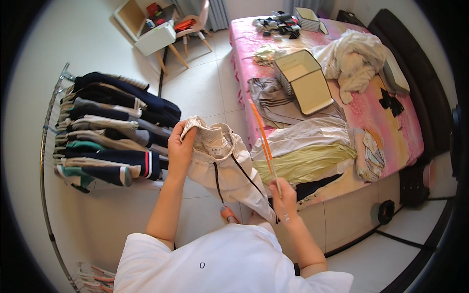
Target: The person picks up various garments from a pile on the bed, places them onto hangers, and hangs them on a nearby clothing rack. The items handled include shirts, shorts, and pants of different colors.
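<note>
My left hand grips the elastic waistband of off-white drawstring trousers, which hang in front of me with black cords dangling and the waist opening facing up. In my right hand is a thin hanger with orange parts, seen nearly edge-on, raised beside the trousers. The trousers' lower part hangs close to my right wrist. On the bed's near end lie a yellow-green garment and a whitish garment, spread flat beyond the hanger.
A rack of hung clothes stands at left, with loose hangers below. The bed bears an open-lidded storage box, grey trousers, a pile of small dark and light clothes and a crumpled quilt.
</note>
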`<state>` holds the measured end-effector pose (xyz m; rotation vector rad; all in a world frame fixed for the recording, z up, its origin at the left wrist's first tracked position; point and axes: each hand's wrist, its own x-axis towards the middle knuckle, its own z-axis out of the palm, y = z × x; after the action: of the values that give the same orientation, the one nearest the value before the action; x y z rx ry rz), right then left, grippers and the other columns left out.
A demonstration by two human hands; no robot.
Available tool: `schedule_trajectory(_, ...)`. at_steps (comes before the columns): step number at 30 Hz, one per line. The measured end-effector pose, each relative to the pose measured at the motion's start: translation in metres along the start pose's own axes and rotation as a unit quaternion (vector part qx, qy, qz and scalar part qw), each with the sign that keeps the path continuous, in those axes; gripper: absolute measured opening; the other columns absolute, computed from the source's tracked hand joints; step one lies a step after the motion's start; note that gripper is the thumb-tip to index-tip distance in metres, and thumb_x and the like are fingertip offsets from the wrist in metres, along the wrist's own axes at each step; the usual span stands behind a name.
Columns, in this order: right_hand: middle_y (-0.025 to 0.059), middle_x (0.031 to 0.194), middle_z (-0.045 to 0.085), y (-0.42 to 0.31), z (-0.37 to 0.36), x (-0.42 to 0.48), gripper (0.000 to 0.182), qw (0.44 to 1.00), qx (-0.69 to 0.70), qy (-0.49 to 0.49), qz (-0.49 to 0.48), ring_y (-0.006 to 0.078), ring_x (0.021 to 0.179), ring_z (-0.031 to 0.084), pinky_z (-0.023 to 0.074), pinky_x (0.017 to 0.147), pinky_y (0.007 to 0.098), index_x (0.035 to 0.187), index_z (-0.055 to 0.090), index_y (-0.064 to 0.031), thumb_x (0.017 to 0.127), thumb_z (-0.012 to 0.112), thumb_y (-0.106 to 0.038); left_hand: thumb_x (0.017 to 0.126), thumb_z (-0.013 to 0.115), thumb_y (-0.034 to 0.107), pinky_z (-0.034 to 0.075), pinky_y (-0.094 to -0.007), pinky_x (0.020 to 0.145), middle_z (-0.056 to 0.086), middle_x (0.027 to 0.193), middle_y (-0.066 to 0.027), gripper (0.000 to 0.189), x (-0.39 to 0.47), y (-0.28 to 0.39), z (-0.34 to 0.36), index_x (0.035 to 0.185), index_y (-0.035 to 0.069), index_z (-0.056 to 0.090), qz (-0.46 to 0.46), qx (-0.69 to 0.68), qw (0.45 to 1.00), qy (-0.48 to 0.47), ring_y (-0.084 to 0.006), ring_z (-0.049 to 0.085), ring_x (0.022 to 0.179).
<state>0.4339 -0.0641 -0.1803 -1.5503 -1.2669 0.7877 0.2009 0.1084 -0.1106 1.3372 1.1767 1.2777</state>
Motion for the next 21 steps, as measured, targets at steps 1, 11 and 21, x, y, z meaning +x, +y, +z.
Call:
schedule_trajectory(1,0.0133,0.074,0.059,-0.007,-0.005,0.003,0.009,0.999,0.023,-0.027,0.021,0.0245,0.062,0.058,0.0466,0.059,0.0329,0.093,0.061,-0.0024,0.088,0.062,-0.01,0.094,0.059,0.014,0.041,-0.0184,0.077,0.061,0.094,0.0018,0.018,-0.003,0.007,-0.012,0.106,0.001,0.06,0.003,-0.002,1.0,0.001,-0.0038,0.051,0.087)
schedule_trajectory(11,0.0055,0.066,0.05,-0.111,-0.026,0.01,0.024,0.953,0.045,-0.298,0.018,0.0128,0.059,0.044,0.0397,0.056,0.0265,0.111,0.061,-0.0029,0.091,0.06,-0.016,0.094,0.059,0.038,0.043,-0.0206,0.077,0.062,0.092,0.0009,0.041,-0.025,0.027,-0.098,0.108,0.0,0.061,0.03,0.056,0.997,0.042,-0.0056,0.053,0.084)
schedule_trajectory(21,0.0062,0.064,0.049,-0.127,0.02,0.009,0.025,0.947,0.04,-0.318,0.008,0.0129,0.061,0.043,0.0387,0.057,0.0286,0.104,0.062,-0.0016,0.094,0.055,-0.023,0.086,0.068,0.032,0.047,-0.0314,0.073,0.061,0.09,-0.0116,0.038,-0.067,0.063,-0.088,0.105,0.0,0.062,0.176,0.271,0.946,0.021,-0.0244,0.06,0.08)
